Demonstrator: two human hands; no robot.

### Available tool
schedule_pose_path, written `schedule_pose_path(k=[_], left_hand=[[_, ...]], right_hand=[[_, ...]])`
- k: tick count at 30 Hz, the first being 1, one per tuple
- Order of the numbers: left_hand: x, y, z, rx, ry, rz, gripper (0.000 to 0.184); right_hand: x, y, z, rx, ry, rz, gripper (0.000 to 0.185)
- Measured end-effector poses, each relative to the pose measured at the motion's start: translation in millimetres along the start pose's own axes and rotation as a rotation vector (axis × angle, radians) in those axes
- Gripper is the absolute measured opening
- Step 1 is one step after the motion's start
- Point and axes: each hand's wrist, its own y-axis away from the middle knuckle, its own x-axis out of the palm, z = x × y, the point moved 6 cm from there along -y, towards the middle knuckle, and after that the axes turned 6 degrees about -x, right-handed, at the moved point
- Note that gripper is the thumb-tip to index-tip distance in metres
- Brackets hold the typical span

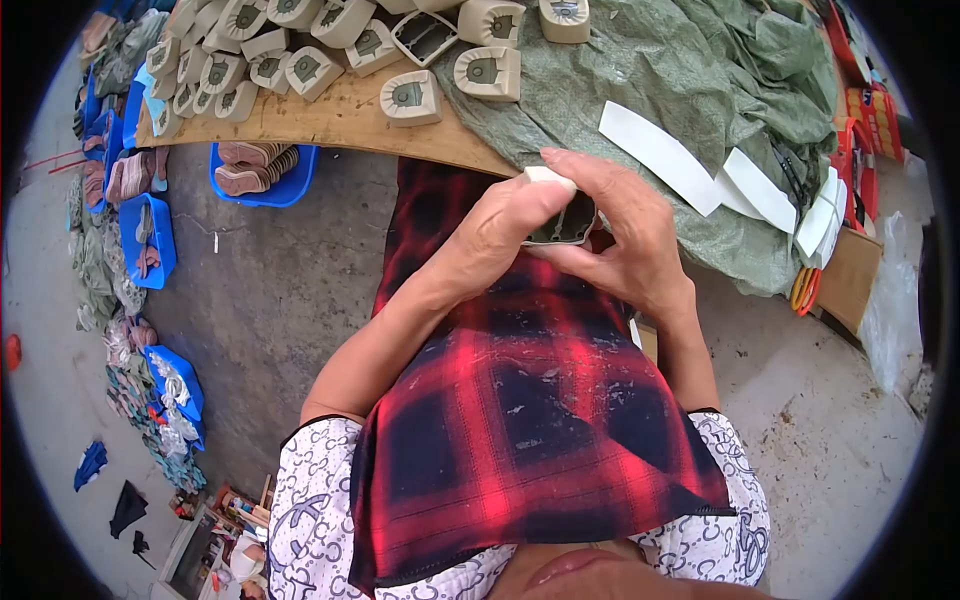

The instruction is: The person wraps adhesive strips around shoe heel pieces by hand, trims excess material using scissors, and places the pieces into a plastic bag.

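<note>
In front of my chest I hold a small beige hollow case piece [562, 224] with a dark inside, its opening tilted toward me. My left hand [492, 228] grips it from the left, thumb across its pale upper edge. Wrapped round the other side is my right hand [632, 222], with the index finger over the top and the thumb at the lower edge. The fingers cover much of the piece. Similar beige case pieces [409, 98] with greyish-green insides lie crowded on the wooden table [330, 118] ahead.
A green woven sheet [640, 75] drapes over the table's right part, bearing white strips [660, 160]. Orange-handled scissors [804, 290] hang near a cardboard box [850, 280]. Blue bins [265, 195] with pinkish stacked pieces stand on the floor at left. A plaid apron [540, 400] covers my front.
</note>
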Motion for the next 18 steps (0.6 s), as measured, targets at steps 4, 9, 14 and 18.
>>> schedule_pose_path(k=[4, 9, 14, 18], left_hand=[[-0.1, 6.5, -4.9, -0.124, -0.090, -0.038, 0.035], [4.0, 14.0, -4.3, -0.336, -0.267, 0.061, 0.025], [2.1, 15.6, 0.0, -0.392, -0.309, -0.009, 0.017], [6.3, 15.8, 0.7, -0.391, -0.148, 0.069, 0.022]], right_hand=[[5.0, -0.8, -3.4, 0.117, -0.262, 0.014, 0.059], [8.0, -5.6, -18.8, 0.525, -0.971, 0.238, 0.033], [23.8, -5.1, -20.3, 0.539, -0.915, 0.439, 0.028], [31.7, -1.6, -22.6, 0.506, -1.125, 0.429, 0.038]])
